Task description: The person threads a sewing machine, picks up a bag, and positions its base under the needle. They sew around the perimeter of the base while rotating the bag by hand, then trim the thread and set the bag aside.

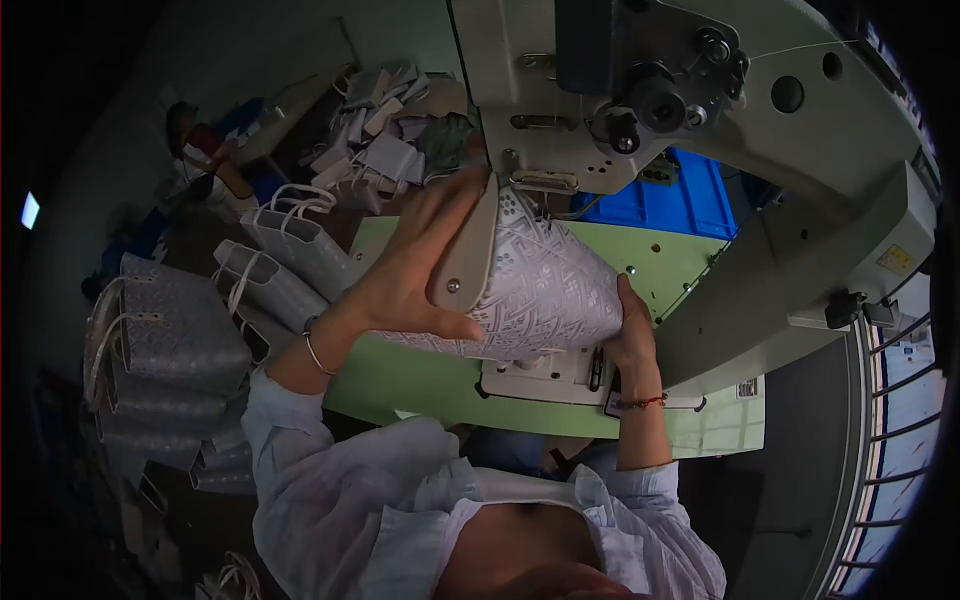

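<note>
A silvery-white handbag with an embossed pattern (550,285) is held at the head of a sewing machine (620,110), above its bed. My left hand (405,270) curls around the bag's left side, beside a beige plate with a screw (470,250); the thumb stretches across the near side. At the opposite end, my right hand (630,330) grips the bag with the thumb up along its edge. The needle area is largely hidden by the bag.
Several similar bags with handles (170,350) stand at the left. A light green machine table (420,385) lies below, with a blue crate (685,195) behind. Further back are a pile of bags (385,150) and another person (205,150). A barred window (905,420) is at right.
</note>
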### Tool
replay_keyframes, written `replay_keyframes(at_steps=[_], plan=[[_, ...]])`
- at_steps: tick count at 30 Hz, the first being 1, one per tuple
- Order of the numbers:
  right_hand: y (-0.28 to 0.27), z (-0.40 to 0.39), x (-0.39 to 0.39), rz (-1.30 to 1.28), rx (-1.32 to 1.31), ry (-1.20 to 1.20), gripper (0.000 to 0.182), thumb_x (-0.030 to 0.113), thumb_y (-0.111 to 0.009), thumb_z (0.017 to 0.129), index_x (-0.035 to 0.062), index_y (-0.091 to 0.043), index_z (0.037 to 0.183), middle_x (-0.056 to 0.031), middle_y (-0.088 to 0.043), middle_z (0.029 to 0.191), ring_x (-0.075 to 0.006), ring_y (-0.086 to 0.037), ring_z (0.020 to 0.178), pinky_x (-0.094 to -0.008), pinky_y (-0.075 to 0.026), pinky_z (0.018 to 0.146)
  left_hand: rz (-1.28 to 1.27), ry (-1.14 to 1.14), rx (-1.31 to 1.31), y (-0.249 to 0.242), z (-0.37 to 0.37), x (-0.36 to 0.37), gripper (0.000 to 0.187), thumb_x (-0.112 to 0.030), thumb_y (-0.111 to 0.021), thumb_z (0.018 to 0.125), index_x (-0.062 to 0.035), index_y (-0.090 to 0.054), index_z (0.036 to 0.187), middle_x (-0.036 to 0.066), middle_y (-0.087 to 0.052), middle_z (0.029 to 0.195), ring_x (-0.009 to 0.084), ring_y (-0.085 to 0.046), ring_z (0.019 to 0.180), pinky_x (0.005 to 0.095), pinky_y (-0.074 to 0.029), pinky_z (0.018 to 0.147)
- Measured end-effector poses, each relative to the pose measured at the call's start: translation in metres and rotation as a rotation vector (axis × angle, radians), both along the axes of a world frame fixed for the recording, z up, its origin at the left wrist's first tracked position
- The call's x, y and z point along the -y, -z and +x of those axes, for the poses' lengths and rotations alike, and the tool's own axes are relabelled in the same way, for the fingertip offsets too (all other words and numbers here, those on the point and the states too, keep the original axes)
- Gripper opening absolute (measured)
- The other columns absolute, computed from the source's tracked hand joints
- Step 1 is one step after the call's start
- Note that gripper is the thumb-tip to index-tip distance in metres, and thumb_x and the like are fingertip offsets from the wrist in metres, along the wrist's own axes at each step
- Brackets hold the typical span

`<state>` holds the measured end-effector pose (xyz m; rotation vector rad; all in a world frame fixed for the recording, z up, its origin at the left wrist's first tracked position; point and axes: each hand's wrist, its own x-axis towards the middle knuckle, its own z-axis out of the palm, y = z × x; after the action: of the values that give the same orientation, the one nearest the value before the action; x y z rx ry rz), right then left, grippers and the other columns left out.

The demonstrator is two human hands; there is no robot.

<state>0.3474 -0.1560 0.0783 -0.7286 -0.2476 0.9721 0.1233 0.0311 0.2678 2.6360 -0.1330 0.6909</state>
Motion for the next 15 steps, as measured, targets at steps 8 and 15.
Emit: replay_keyframes(at_steps=[8, 15], plan=[[0.055, 0.013, 0.001, -0.407, 0.472, -0.123, 0.042, 0.033, -0.059, 0.097, -0.0018, -0.058, 0.12, -0.0102, -0.064, 0.109, -0.019, -0.062, 0.097, -0.0319, -0.05, 0.084, 0.113, 0.005, -0.282, -0.027, 0.011, 0.008, 0.117, -0.041, -0.089, 0.048, -0.0056, -0.039, 0.147, 0.023, -0.029, 0.149, 0.0418, -0.031, 0.138, 0.0471, -0.027, 0.113], [-0.094, 0.002, -0.01, -0.106, 1.065, 0.165, 0.027, 0.019, -0.071, 0.087, 0.0025, -0.067, 0.108, -0.0086, -0.059, 0.115, -0.017, -0.063, 0.089, -0.029, -0.05, 0.075, 0.241, 0.013, -0.256, -0.039, 0.015, 0.006, 0.094, -0.039, -0.088, 0.046, -0.0142, -0.056, 0.131, 0.021, -0.042, 0.138, 0.0406, -0.041, 0.126, 0.0473, -0.033, 0.105]])
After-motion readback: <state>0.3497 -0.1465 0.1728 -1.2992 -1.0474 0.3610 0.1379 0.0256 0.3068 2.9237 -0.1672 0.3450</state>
